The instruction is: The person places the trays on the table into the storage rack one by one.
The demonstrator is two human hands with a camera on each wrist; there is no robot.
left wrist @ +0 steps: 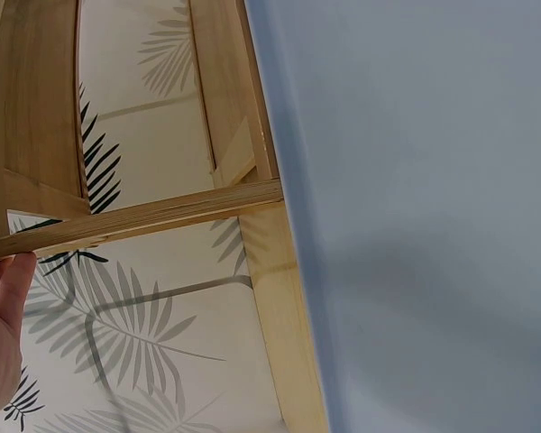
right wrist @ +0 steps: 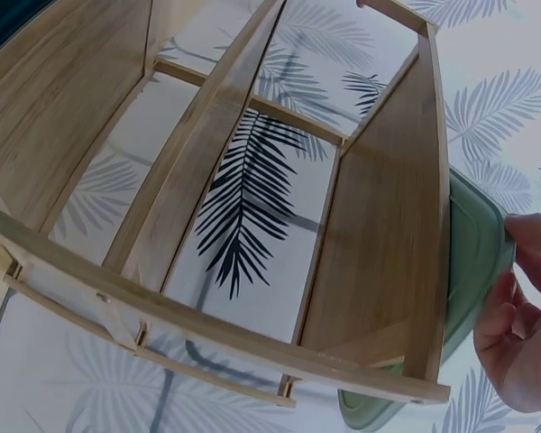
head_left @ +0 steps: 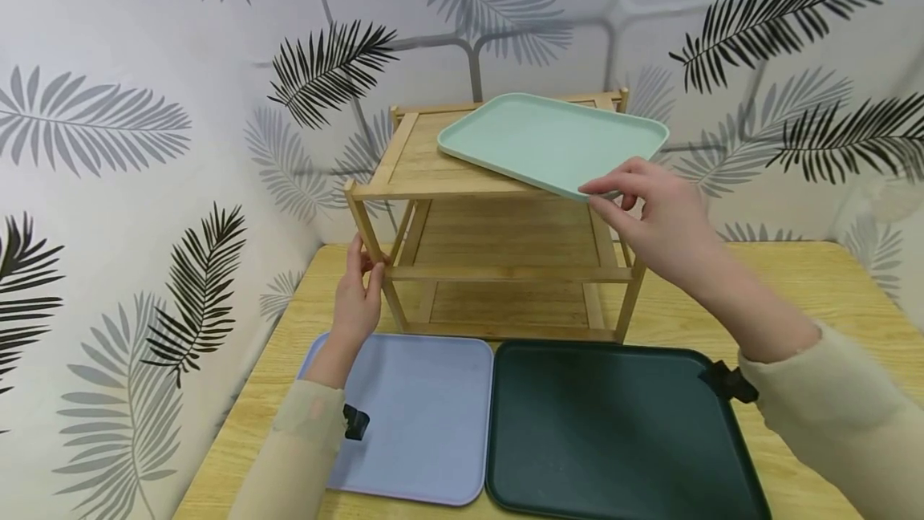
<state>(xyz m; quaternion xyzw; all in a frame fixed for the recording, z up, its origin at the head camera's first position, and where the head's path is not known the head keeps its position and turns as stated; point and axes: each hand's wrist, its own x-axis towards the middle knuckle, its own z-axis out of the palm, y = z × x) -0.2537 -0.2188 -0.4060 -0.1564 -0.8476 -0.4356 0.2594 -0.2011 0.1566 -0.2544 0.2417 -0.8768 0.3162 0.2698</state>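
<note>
A mint green tray (head_left: 552,139) lies askew over the top shelf of a three-tier wooden rack (head_left: 498,273). My right hand (head_left: 653,211) pinches the tray's near right corner between thumb and fingers. In the right wrist view the green tray (right wrist: 476,257) shows beyond the top shelf's edge, with the fingers at its rim. My left hand (head_left: 358,291) grips the rack's front left post at about the middle shelf. The left wrist view has the thumb of that hand (left wrist: 2,316) against the wooden post (left wrist: 144,216).
In front of the rack a lavender-blue tray (head_left: 426,416) and a dark green tray (head_left: 621,432) lie side by side on the wood-grain table (head_left: 787,287). Leaf-patterned fabric (head_left: 180,247) hangs behind and to the left of the table.
</note>
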